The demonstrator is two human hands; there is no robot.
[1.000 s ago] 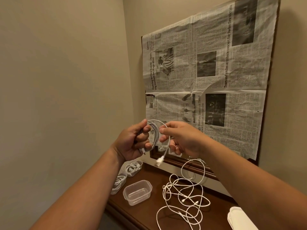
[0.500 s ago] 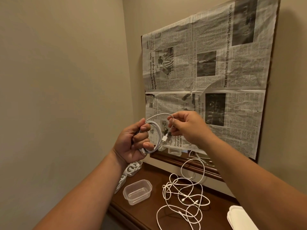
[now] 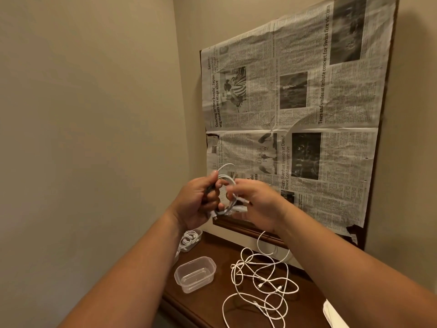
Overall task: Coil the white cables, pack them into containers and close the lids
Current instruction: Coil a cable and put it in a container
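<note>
I hold a coiled white cable [image 3: 227, 178] up in front of the wall. My left hand [image 3: 198, 204] grips the coil on its left side. My right hand [image 3: 257, 204], blurred by motion, holds the cable's end against the coil's lower right. Below, an open clear container [image 3: 195, 273] stands on the dark wooden table [image 3: 212, 306]. A loose tangle of white cables [image 3: 262, 282] lies to the right of it. Behind my left forearm a clear container with coiled cable [image 3: 190, 240] sits near the wall.
A newspaper-covered board [image 3: 307, 102] leans on the wall behind the table. White lids [image 3: 335, 314] lie at the table's right front. A beige wall closes off the left side. The table's front edge runs below the open container.
My right hand has come down from the top of the coil to its lower right, taking the cable's end around it. The left hand has held the coil nearly still.
</note>
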